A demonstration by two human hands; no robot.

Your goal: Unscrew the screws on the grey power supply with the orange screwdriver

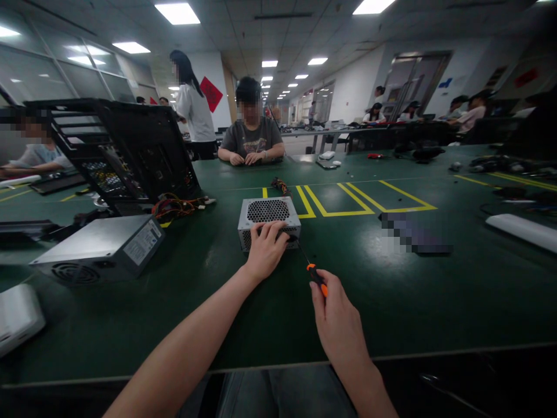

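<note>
A grey metal power supply box (268, 210) with a honeycomb grille stands on the green table (209, 313), its bundle of cables (281, 186) coming out behind. My left hand (266, 252) rests on the box's near top edge, fingers bent over it and holding it. In my right hand (333, 310) is a screwdriver (317, 278) with an orange and black handle. Its shaft points up and left toward the near right corner of the box, beside my left fingertips. Whether the tip touches the box cannot be made out.
Left of the box lie a larger power supply (102, 244) and an open black computer case (126, 151) with loose cables. A dark flat object (429, 238) is on the right. Across the table sits a person (251, 139).
</note>
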